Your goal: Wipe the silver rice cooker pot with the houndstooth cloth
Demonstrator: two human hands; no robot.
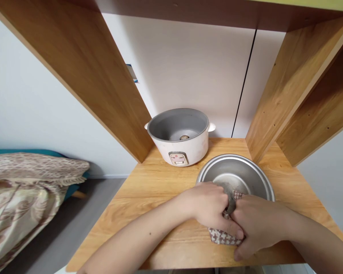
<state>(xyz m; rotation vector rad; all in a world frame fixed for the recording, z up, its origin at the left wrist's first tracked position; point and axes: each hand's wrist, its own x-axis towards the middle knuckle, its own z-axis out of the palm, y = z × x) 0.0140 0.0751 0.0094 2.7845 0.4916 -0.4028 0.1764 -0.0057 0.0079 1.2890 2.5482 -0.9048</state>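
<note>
A metal inner pot (236, 172) stands on the wooden shelf (160, 190), near its front right. My left hand (210, 205) is closed over the pot's near rim. My right hand (260, 224) is closed on a brown-and-white houndstooth cloth (224, 238) draped over that rim, part of it showing inside the pot. The two hands touch each other. Behind them the white rice cooker body (180, 137) stands without a pot in it, its heating plate showing.
Wooden side panels (103, 83) rise left and right of the shelf, with a white back wall behind. A bed with a patterned blanket (25, 186) lies at the lower left over a grey floor.
</note>
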